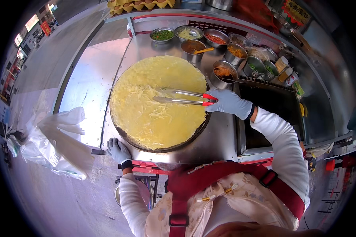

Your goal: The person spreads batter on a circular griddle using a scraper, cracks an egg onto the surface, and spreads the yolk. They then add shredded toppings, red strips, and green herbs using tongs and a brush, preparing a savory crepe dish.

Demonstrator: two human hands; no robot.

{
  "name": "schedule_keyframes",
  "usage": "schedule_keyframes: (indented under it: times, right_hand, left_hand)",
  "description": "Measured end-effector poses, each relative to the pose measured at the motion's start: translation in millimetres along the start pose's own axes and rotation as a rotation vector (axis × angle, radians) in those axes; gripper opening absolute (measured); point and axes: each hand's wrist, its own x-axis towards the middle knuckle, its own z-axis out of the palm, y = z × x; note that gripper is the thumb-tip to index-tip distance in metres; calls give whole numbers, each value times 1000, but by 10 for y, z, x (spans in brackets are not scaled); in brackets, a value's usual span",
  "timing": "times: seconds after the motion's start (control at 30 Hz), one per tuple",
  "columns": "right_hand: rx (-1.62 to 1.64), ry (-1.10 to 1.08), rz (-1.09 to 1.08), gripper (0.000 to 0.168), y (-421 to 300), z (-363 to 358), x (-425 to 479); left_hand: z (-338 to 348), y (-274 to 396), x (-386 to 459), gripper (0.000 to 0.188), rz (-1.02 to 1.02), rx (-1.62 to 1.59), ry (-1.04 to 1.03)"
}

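Observation:
A large yellow egg-topped crepe (160, 124) covers most of a round griddle (192, 139), whose dark rim shows at the lower right. Pale shreds (158, 111) lie loosely over its middle. My right hand (230, 103), in a grey glove, grips metal tongs (184, 97) with red handles at the crepe's right side. The tong arms are spread over the shreds; whether anything sits between the tips I cannot tell. My left hand (118, 151), also gloved, rests at the near edge of the steel counter (219, 142), left of the griddle, with no object visible in it.
Bowls of chopped greens (162, 35), pale shreds (189, 32) and red shreds (216, 38) stand behind the griddle. A sauce pot (193, 49) and a chili pot (224, 72) stand closer. A dark flat plate (270, 115) lies right; plastic bags (59, 145) hang left.

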Motion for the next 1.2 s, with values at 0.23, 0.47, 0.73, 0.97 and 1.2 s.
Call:
schedule_keyframes:
  times: [0.23,0.47,0.73,0.97,1.2]
  right_hand:
    - [-160,94,-294,34,176,47,-9]
    - [-92,269,-97,47,721,-801,273]
    - [-325,347,514,54,2593,-2127,1705]
    - [-384,305,467,46,3050,-1849,2598]
    - [-334,272,476,42,3217,-1863,2678]
  left_hand:
    - [-46,13,28,25,-2,-3,-57]
    - [-51,26,19,40,-134,-156,-135]
    - [74,-80,134,42,-517,-774,-83]
    - [158,-265,137,38,-741,-996,-9]
    - [273,-348,174,37,-783,-983,4]
